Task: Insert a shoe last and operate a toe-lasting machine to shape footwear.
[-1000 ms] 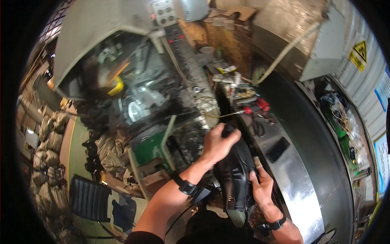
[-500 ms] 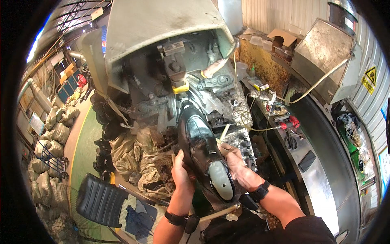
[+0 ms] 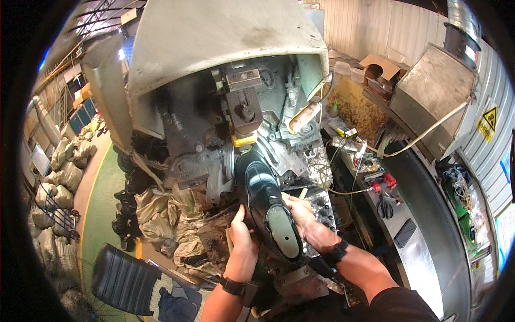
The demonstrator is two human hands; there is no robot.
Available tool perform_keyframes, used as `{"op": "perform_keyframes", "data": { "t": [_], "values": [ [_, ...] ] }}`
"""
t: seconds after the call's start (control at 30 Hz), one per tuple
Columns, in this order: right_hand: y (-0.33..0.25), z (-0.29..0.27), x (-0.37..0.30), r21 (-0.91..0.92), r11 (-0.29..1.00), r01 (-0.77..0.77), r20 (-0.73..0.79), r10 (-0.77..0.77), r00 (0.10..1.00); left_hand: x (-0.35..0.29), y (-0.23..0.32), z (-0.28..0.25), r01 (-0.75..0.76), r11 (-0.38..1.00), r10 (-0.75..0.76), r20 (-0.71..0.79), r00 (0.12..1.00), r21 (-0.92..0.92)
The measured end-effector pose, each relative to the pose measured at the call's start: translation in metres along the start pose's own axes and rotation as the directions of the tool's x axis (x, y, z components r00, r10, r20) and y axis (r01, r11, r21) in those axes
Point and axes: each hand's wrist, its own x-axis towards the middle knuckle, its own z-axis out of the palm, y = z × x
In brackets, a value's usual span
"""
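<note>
A black leather shoe upper (image 3: pixel 260 180) is stretched over a grey-green shoe last (image 3: pixel 282 232), whose top has a small hole. Its toe points away from me, just below the yellow block (image 3: pixel 244 140) of a large machine (image 3: pixel 244 110); whether the toe touches the machine is hard to tell. My left hand (image 3: pixel 243 235) grips the shoe's left side near the heel, thumb up, its other fingers partly hidden. On the right side my right hand (image 3: pixel 308 221) is closed around it, fingers partly out of sight beneath. Both wrists wear black bands.
A pale hood (image 3: pixel 225 32) overhangs the machine. Right of it runs a metal bench (image 3: pixel 418 252) with scissors (image 3: pixel 384 208), a dark phone (image 3: pixel 405 232) and a red connector (image 3: pixel 383 182). Crumpled beige sacking (image 3: pixel 171 220) and a black chair (image 3: pixel 126 279) are on the left.
Both hands have brought the shoe slightly forward, its toe closer beneath the machine's yellow block. The heel has tilted a little to the right, and the view has shifted.
</note>
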Motion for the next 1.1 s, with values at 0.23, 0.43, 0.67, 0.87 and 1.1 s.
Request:
{"op": "perform_keyframes", "data": {
  "t": [0.23, 0.43, 0.67, 0.87, 1.1],
  "values": [
    [0.009, -0.009, 0.032, -0.036, 0.999, 0.023, -0.055, -0.025, 0.998, 0.031, -0.005, -0.010, 0.066, 0.998, -0.066, -0.024, 0.998, -0.020],
    [0.008, -0.019, 0.042, -0.034, 0.999, -0.017, -0.128, 0.013, 0.992, 0.026, -0.008, 0.007, 0.110, 0.985, -0.101, 0.071, 0.992, -0.136],
    [0.009, -0.027, 0.056, -0.066, 0.998, -0.025, -0.091, 0.019, 0.996, 0.042, -0.020, 0.009, 0.110, 0.980, -0.108, 0.023, 0.994, -0.168],
    [0.014, -0.036, 0.065, 0.009, 1.000, 0.013, -0.055, -0.012, 0.998, 0.056, -0.033, -0.004, 0.024, 0.993, -0.028, -0.036, 0.999, -0.119],
    [0.024, -0.043, 0.082, -0.031, 0.992, 0.126, 0.002, -0.126, 0.992, 0.075, -0.053, -0.013, -0.284, 0.956, 0.294, -0.192, 0.936, 0.080]
  ]
}}
